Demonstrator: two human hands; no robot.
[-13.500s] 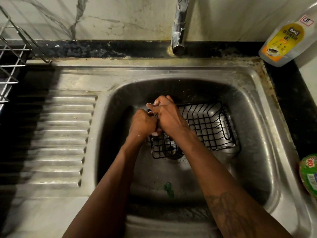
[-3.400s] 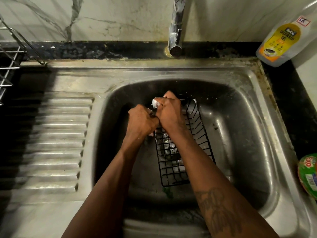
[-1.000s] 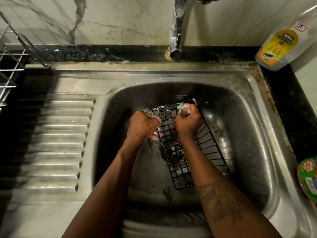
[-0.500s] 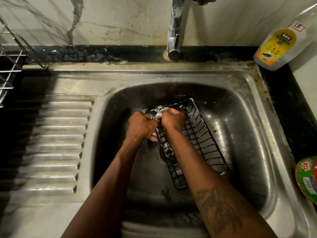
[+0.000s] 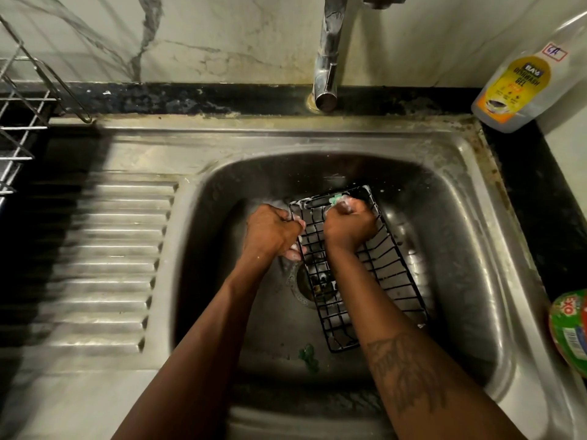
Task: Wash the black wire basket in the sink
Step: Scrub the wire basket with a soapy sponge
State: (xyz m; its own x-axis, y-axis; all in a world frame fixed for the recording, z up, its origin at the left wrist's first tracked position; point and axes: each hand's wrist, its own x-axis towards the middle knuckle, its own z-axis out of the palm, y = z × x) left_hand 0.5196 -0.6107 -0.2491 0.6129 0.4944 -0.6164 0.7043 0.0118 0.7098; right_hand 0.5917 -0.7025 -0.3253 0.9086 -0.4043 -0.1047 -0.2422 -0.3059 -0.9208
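The black wire basket [image 5: 378, 277] lies in the steel sink [image 5: 470, 236], over the drain, its long side running from far left to near right. My left hand [image 5: 273, 231] grips the basket's left rim near the far corner. My right hand [image 5: 347, 225] is curled around a soapy green scrubber [image 5: 337, 199] and presses it on the basket's far end. Foam clings to the far rim and to both hands.
The tap [image 5: 327, 58] stands over the sink's back edge with no water running. A dishwash gel bottle [image 5: 521, 81] stands at the back right, a green packet [image 5: 571, 325] at the right edge. A ribbed drainboard [image 5: 111, 265] and a wire rack [image 5: 22, 122] lie left. A green scrap [image 5: 308, 357] lies on the sink floor.
My right hand has slid with the scrubber from the basket's far left corner rightward along its far end. My left hand keeps its grip on the left rim.
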